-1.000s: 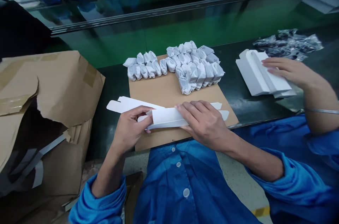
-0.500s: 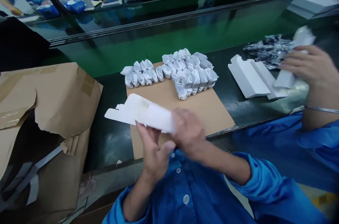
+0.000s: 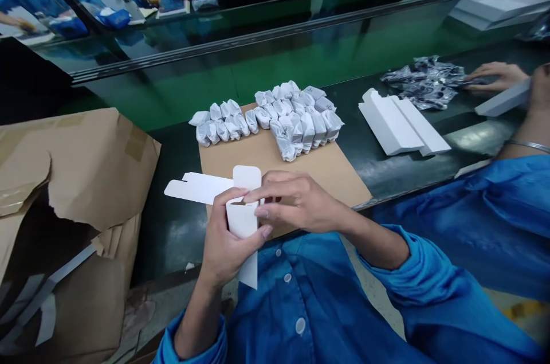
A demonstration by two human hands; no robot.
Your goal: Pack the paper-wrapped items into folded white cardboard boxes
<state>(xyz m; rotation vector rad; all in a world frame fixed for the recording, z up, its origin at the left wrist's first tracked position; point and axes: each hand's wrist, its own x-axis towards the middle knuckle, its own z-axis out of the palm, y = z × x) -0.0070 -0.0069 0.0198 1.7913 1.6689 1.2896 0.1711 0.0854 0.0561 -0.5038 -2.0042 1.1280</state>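
A small white cardboard box (image 3: 242, 220) stands tilted in front of my chest, its end flaps spread and a long tongue sticking out to the left. My left hand (image 3: 223, 246) is wrapped around the box, thumb on the near face. From the right, my right hand (image 3: 301, 200) has its fingertips on the open end, pinching by the flaps; some of its fingers are hidden behind others. Beyond the hands, a brown cardboard sheet (image 3: 253, 162) bears several small white-wrapped packets (image 3: 296, 117), lined up in rows.
A torn brown carton (image 3: 98, 163) stands at the left. On the dark bench to the right lie flat white boxes (image 3: 399, 123) and clear plastic bags (image 3: 425, 80). A co-worker's hand (image 3: 498, 74) is near the bags. A green partition (image 3: 215, 86) runs behind.
The white box has turned from lying slanted to upright, its open end facing up. My right hand has moved from its right end to the flaps. The co-worker's hands have shifted right.
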